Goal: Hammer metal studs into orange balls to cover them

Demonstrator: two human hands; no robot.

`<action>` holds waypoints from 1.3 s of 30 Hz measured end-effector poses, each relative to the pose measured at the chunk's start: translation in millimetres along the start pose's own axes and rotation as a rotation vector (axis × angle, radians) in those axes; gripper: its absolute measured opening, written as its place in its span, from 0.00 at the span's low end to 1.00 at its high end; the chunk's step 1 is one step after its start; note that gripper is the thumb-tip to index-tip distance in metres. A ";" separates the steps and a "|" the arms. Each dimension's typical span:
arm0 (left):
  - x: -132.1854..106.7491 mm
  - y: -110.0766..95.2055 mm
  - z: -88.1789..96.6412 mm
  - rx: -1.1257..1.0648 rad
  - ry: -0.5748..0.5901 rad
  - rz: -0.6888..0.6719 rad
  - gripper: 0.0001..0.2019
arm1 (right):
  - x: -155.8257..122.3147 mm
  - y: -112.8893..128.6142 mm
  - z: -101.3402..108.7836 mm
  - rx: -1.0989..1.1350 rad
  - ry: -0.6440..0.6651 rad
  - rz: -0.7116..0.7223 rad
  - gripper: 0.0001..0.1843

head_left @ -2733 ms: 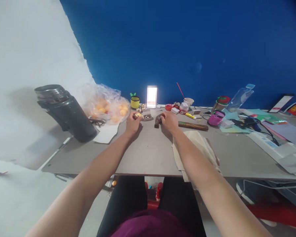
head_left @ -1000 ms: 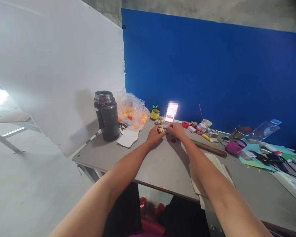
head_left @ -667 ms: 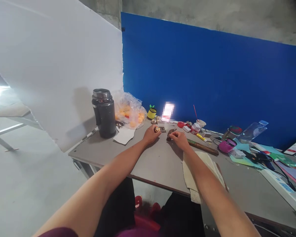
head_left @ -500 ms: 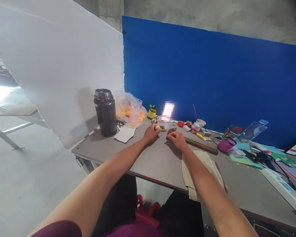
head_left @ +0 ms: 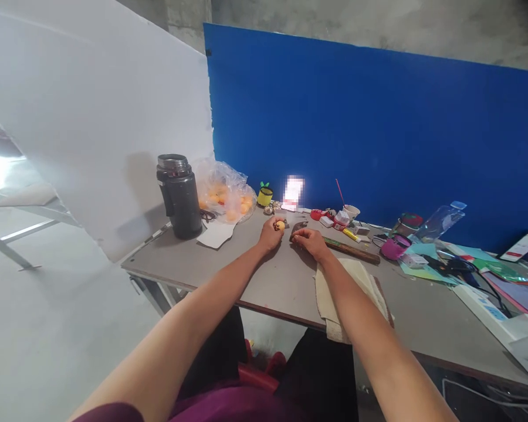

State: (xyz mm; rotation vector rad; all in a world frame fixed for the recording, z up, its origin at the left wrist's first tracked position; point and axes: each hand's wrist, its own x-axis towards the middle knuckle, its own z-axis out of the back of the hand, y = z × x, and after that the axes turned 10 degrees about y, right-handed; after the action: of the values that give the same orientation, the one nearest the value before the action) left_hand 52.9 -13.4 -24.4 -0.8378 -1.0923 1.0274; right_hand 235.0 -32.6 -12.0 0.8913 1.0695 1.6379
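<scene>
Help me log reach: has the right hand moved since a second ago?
Yes: the right hand has moved toward the near edge of the table. Judged by the hammer, it was beyond the head, now at its near end.

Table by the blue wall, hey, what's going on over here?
A person works at the table with both hands. The left hand holds a small roundish thing, partly yellow. The right hand has its fingertips at the head of a hammer lying on the table; whether they pinch something small can't be told. A pale cloth lies below the right forearm, and a dark flask stands off to the left.
</scene>
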 end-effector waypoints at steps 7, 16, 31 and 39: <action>-5.7 -2.1 1.7 0.016 0.075 -0.020 0.13 | 2.3 -4.8 2.4 0.174 -0.028 -0.010 0.22; -8.5 -0.2 -3.1 0.151 0.092 0.001 0.15 | -0.6 -5.7 2.2 0.125 -0.010 -0.009 0.23; -5.0 5.4 -9.9 0.179 0.048 0.008 0.14 | 46.1 19.6 -0.7 0.598 -0.288 0.025 0.22; -6.2 4.9 -10.1 0.127 0.036 -0.028 0.13 | 42.0 43.7 3.6 0.610 -0.112 0.044 0.22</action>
State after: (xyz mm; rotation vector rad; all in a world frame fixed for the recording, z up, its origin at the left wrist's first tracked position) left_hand 60.7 -18.2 -33.3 -0.7337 -0.9951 1.0437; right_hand 212.6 1.3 33.1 1.3868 1.5091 1.2849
